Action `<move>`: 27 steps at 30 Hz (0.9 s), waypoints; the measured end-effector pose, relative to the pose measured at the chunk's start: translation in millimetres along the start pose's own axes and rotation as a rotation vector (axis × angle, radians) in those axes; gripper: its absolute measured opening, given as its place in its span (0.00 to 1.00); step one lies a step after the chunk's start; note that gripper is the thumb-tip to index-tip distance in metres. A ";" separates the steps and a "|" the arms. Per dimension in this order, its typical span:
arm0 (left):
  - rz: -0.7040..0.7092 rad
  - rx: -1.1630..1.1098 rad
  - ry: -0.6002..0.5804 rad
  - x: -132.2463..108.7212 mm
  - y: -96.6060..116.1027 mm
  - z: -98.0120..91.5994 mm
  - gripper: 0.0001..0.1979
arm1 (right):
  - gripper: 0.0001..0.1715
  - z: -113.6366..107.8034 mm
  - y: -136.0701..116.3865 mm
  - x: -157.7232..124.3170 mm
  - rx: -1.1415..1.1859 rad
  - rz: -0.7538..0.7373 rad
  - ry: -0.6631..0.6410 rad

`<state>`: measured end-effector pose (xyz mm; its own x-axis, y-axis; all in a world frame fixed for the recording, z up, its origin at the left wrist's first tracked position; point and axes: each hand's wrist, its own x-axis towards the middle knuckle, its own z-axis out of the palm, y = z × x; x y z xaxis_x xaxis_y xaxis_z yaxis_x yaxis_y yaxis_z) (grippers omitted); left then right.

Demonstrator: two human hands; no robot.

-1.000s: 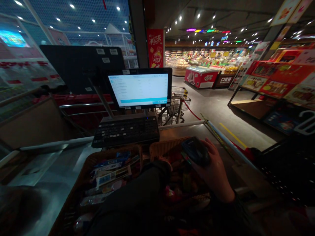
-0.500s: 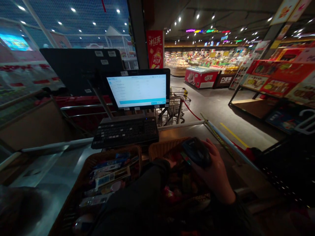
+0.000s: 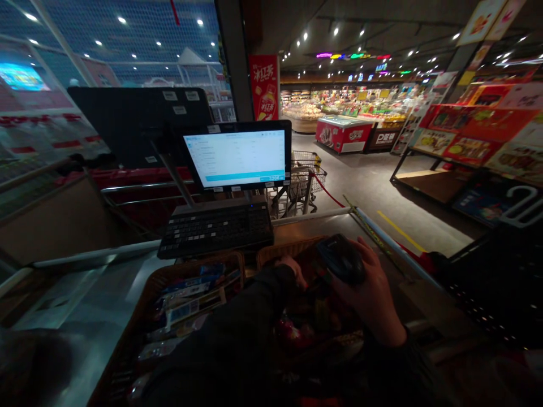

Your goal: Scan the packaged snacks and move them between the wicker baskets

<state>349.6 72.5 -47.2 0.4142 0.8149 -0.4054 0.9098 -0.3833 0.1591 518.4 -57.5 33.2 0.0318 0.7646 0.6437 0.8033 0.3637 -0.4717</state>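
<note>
Here, two baskets (image 3: 199,267) (image 3: 282,250), one scanner (image 3: 341,261) (right hand (image 3: 370,299) gripping), left hand (image 3: 292,268) nearby.

The left hand (image 3: 292,268) shows more of itself past its black sleeve (image 3: 254,316). A second ago only a sliver peeked out; now its curled knuckles sit higher, close to the far rim of the brown woven wicker basket (image 3: 280,252). The gap narrows between it and the dark handheld barcode scanner (image 3: 341,259) gripped in the right hand (image 3: 370,298). The lit flat monitor (image 3: 237,158) sits slightly lower and further left in view.
</note>
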 end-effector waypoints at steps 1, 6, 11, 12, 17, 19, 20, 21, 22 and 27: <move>0.012 0.065 0.021 -3.5 1.5 -6.7 0.42 | 0.26 -1.1 -2.1 -0.5 -0.004 0.003 0.004; 0.228 0.328 0.216 -39.2 -2.0 -42.6 0.40 | 0.23 -5.7 -16.1 -5.2 -0.032 0.005 0.041; 0.522 0.529 0.480 -89.1 -44.3 -89.6 0.38 | 0.24 -9.2 -31.6 -10.1 -0.034 -0.028 0.058; 0.534 0.552 0.561 -99.7 -56.2 -100.3 0.39 | 0.24 -9.6 -35.1 -10.8 -0.033 -0.027 0.058; 0.576 0.505 0.761 -151.1 -114.5 -140.7 0.40 | 0.25 -5.4 -59.1 -10.5 -0.043 -0.076 0.040; 0.599 0.479 0.820 -169.6 -133.8 -147.9 0.39 | 0.27 -0.5 -73.1 -8.7 -0.025 -0.116 0.015; 0.612 0.472 0.847 -178.5 -142.5 -150.4 0.39 | 0.28 2.5 -80.9 -7.5 -0.011 -0.130 -0.001; 0.621 0.467 0.875 -187.2 -150.5 -152.5 0.39 | 0.29 5.6 -89.1 -6.3 0.004 -0.140 -0.020; 0.626 0.464 0.905 -195.8 -158.0 -154.6 0.39 | 0.30 9.0 -97.5 -5.2 0.020 -0.150 -0.036; 0.623 0.469 1.057 -237.6 -188.7 -168.7 0.39 | 0.31 25.8 -137.4 -1.9 0.089 -0.222 -0.087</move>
<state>83.8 24.5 171.0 0.7741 0.3103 0.5518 0.5529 -0.7559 -0.3506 392.7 -95.2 81.2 -0.1940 0.7023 0.6850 0.7292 0.5703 -0.3782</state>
